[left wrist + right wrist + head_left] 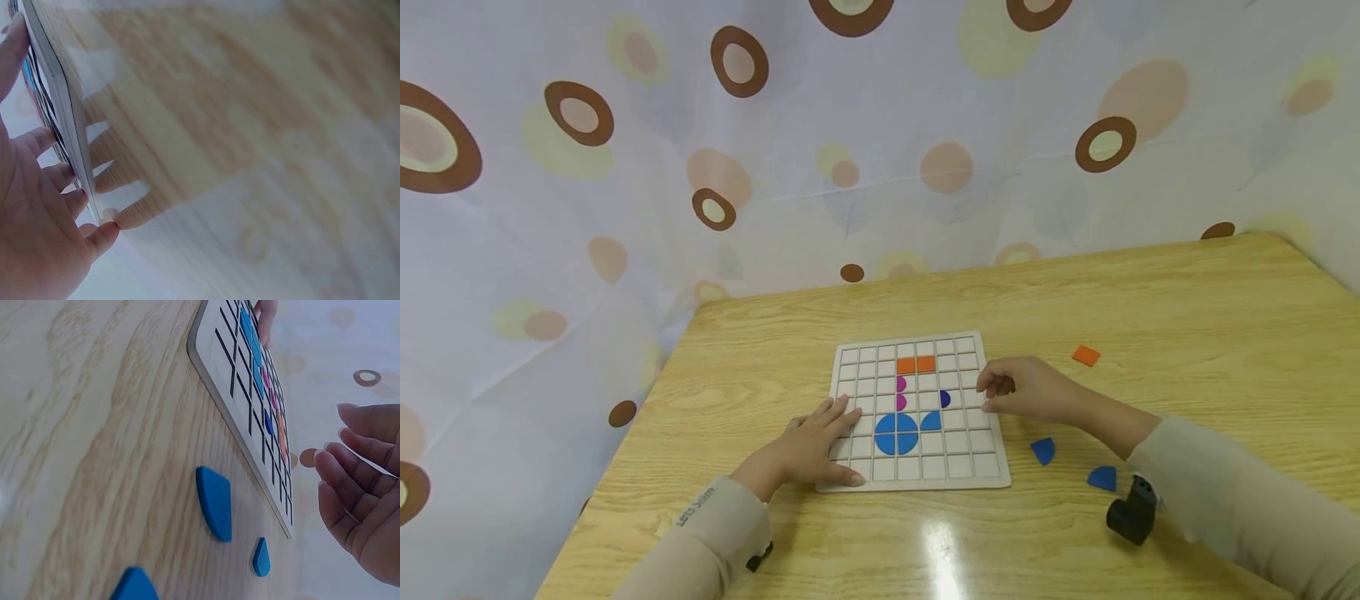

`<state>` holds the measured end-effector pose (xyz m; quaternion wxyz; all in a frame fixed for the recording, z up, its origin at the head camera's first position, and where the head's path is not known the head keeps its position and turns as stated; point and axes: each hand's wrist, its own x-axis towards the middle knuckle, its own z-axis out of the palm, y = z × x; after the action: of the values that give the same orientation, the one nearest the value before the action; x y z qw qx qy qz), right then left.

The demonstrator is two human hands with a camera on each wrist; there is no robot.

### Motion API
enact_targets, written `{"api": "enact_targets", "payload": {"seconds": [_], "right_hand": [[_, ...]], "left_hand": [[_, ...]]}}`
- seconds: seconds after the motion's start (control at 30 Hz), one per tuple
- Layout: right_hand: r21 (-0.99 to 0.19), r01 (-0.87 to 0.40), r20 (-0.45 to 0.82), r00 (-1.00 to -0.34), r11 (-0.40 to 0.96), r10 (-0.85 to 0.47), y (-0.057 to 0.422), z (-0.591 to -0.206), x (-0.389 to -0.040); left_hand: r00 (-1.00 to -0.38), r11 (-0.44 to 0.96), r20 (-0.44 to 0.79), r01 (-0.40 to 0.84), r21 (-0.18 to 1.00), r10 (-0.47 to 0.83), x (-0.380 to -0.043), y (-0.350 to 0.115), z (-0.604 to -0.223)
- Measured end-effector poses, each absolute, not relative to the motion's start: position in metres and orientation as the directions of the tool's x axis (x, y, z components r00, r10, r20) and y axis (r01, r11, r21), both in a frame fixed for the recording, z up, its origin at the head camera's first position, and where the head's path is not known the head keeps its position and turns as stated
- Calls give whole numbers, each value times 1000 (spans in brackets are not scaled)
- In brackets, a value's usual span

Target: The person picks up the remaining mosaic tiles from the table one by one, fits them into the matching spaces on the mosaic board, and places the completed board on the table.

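A white grid board (955, 467) lies on the table. Two orange squares (926, 363), two magenta half-circles (901, 402) and a dark blue half-circle (945, 398) sit in its cells. Several blue quarter-circles form a full disc (897, 434), with another blue quarter (932, 421) up and right of it. My left hand (816, 442) rests on the board's left edge, fingers spread; the left wrist view shows its fingers (59, 175) along that edge. My right hand (1030, 389) is raised by the right edge. Its loosely bent fingers (350, 475) hold nothing in the right wrist view.
Two loose blue quarter-circles (1042, 451) (1102, 478) lie right of the board, and an orange square (1086, 355) lies farther back. The right wrist view shows another small blue piece (262, 557) on the table. A patterned cloth (880, 200) hangs behind the wooden table (760, 350).
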<state>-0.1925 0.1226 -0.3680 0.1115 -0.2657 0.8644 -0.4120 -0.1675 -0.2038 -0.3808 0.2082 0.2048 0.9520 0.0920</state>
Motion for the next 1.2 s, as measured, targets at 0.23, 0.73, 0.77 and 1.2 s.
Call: {"api": "enact_targets", "payload": {"seconds": [0.23, 0.73, 0.77, 1.2], "right_hand": [[-779, -341, 16, -850, 526, -527, 135, -364, -185], [-801, -317, 8, -854, 508, -520, 164, -364, -170], [-802, -316, 6, -853, 507, -522, 167, -365, -169], [-764, -285, -55, -865, 578, -499, 191, -372, -156]], "left_hand": [[-830, 898, -358, 349, 266, 429, -166, -204, -380], [-828, 902, -370, 341, 266, 422, -167, -204, -381], [-827, 902, -371, 341, 264, 421, -168, -204, -382], [-830, 902, -365, 346, 258, 422, -167, -203, -381]]}}
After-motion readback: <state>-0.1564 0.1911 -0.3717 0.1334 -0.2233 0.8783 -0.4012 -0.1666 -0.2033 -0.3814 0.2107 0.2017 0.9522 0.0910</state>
